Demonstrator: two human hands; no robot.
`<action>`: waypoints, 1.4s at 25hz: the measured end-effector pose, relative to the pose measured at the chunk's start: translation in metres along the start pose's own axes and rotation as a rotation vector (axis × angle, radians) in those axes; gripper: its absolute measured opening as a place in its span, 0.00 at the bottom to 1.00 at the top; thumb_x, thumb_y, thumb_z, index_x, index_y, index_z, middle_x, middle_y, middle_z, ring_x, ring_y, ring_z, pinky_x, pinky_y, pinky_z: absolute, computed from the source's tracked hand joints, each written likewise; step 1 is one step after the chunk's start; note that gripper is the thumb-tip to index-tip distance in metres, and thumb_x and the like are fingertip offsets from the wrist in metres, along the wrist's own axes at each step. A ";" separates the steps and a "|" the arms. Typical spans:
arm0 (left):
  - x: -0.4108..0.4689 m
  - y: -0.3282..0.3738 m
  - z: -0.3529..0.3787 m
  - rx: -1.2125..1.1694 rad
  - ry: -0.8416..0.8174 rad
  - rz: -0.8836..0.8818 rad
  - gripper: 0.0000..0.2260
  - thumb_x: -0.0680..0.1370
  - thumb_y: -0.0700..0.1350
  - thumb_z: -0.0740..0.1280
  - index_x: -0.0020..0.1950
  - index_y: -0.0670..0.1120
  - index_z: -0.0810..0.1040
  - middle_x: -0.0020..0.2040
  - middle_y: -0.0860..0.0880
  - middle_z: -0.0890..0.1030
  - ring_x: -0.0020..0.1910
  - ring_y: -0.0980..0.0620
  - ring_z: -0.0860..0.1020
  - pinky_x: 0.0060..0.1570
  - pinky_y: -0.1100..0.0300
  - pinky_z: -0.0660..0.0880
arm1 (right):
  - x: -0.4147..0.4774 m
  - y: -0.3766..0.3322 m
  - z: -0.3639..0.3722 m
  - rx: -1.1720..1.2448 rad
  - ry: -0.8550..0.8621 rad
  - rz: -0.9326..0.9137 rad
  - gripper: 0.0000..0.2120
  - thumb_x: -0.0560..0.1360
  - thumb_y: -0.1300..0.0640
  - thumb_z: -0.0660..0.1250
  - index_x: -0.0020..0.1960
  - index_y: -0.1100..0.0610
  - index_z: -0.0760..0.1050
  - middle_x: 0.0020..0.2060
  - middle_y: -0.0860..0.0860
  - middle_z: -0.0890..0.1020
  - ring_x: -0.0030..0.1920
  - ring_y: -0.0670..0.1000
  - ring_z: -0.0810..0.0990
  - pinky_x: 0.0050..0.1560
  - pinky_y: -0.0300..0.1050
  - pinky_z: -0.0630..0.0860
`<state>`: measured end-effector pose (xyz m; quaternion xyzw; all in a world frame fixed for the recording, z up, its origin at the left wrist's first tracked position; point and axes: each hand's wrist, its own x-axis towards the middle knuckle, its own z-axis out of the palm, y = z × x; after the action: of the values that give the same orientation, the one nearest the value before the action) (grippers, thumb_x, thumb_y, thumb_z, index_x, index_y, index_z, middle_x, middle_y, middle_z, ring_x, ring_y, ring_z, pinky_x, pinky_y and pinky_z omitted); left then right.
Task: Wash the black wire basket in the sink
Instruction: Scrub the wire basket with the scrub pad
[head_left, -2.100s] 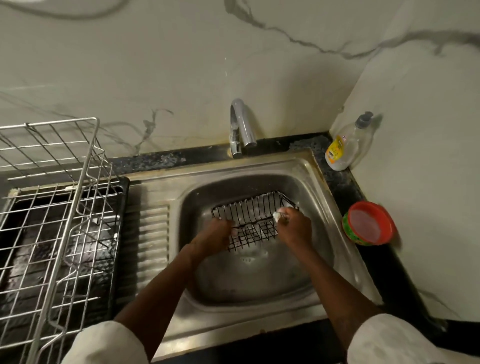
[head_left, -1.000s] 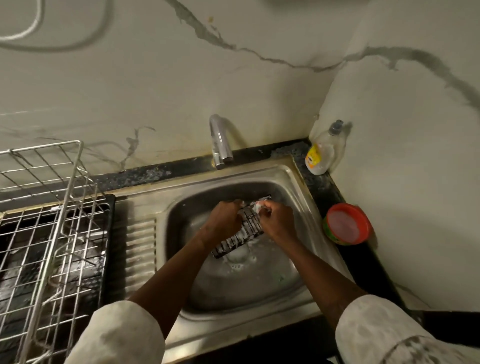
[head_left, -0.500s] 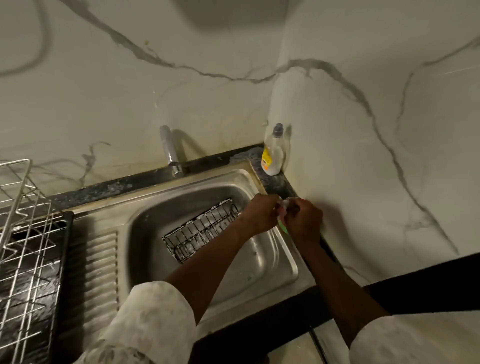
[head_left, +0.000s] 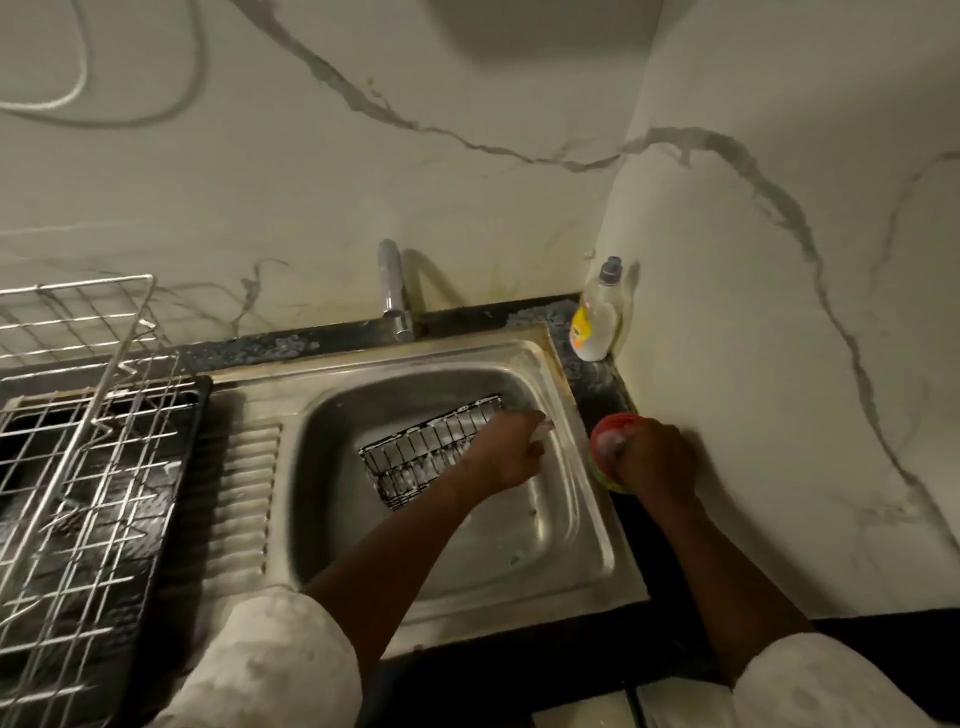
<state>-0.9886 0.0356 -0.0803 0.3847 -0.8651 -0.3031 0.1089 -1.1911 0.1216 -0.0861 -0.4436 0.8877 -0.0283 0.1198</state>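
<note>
Both arms reach forward from pale, loose sleeves, the forearms bare. The left arm angles up toward the right, its hand (head_left: 506, 457) knuckles-up with the fingers curled around something small and pale at the fingertips. The right arm runs straighter, and its hand (head_left: 655, 457) is bent downward at the wrist, fingers bunched and pressing down.

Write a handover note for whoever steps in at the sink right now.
Left hand: over the sink basin, at the right end of the black wire basket; whether its fingers grip the wire or something pale is unclear.
Right hand: out of the sink, pressed onto the red-rimmed tub on the counter, apparently loading soap.
Basket lies tilted in the basin. Tap shows no water running.
Done: cannot tell how much is scrubbed.
Left: scrub, rinse, probably set on the drying rack.
</note>
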 end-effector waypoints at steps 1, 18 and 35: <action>-0.011 -0.019 -0.006 -0.005 0.042 -0.045 0.12 0.76 0.39 0.68 0.59 0.44 0.82 0.56 0.42 0.84 0.58 0.41 0.81 0.57 0.52 0.77 | -0.006 -0.005 -0.006 0.010 0.092 -0.001 0.18 0.74 0.44 0.70 0.58 0.53 0.83 0.53 0.55 0.84 0.53 0.59 0.82 0.52 0.49 0.79; -0.076 -0.220 -0.050 -0.032 0.065 -0.515 0.09 0.79 0.42 0.66 0.41 0.45 0.83 0.41 0.46 0.85 0.43 0.44 0.83 0.42 0.58 0.72 | -0.030 -0.269 0.132 0.219 0.024 -0.741 0.06 0.73 0.65 0.69 0.41 0.56 0.82 0.35 0.55 0.80 0.36 0.57 0.79 0.35 0.44 0.72; -0.081 -0.235 -0.061 -0.157 0.106 -0.470 0.13 0.79 0.48 0.68 0.38 0.44 0.83 0.34 0.47 0.83 0.38 0.55 0.82 0.42 0.62 0.72 | -0.018 -0.271 0.126 0.223 -0.023 -0.575 0.05 0.75 0.61 0.67 0.42 0.59 0.81 0.38 0.51 0.74 0.37 0.52 0.75 0.33 0.38 0.61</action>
<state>-0.7672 -0.0545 -0.1717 0.5811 -0.7186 -0.3659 0.1102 -0.9390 -0.0214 -0.1625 -0.6608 0.7159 -0.1534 0.1652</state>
